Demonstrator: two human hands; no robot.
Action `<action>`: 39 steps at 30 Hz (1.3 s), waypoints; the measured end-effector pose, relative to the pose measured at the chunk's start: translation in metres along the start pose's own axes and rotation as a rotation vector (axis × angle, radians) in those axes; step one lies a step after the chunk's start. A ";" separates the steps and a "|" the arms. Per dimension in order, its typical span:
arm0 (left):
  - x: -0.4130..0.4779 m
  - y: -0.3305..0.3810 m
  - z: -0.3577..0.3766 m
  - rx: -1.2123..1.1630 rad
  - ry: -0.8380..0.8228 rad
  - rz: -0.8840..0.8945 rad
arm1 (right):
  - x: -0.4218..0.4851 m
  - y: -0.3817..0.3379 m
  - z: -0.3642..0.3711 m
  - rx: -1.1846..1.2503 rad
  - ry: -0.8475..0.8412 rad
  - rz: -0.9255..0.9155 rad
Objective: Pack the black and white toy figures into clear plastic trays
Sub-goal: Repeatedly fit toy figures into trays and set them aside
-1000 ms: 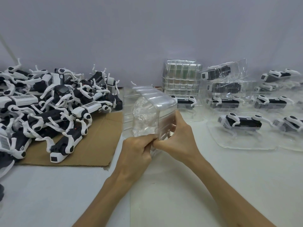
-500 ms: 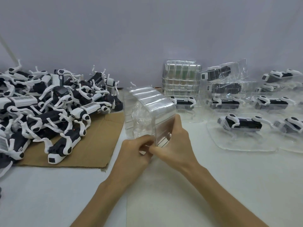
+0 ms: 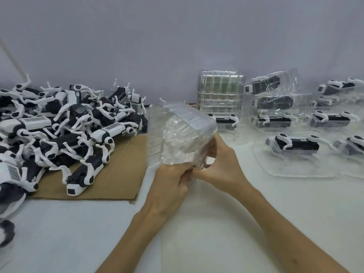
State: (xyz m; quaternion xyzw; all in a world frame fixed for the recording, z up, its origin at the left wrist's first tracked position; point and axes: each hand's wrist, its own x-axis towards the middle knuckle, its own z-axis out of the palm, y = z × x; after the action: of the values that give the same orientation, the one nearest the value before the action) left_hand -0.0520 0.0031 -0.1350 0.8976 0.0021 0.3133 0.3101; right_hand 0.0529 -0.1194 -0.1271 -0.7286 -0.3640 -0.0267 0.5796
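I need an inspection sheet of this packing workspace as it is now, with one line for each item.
surface: white table; cardboard sheet lies on its left part.
job's things: loose figures piled on the cardboard; held clear trays at centre; packed figures in trays at right; tray stack upright at the back.
clutter: nothing seen.
grips: left hand and right hand both pinch the held clear trays at the lower edge.
cables: nothing seen.
surroundings: plain grey wall behind the table.
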 end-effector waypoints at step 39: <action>0.000 -0.019 -0.009 -0.550 0.123 -0.232 | -0.007 -0.004 0.001 0.105 0.023 0.020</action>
State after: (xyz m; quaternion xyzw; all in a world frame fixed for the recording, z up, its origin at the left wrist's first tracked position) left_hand -0.0536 0.0237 -0.1406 0.7529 0.0386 0.3183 0.5748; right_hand 0.0452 -0.1217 -0.1268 -0.7006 -0.3509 -0.0101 0.6212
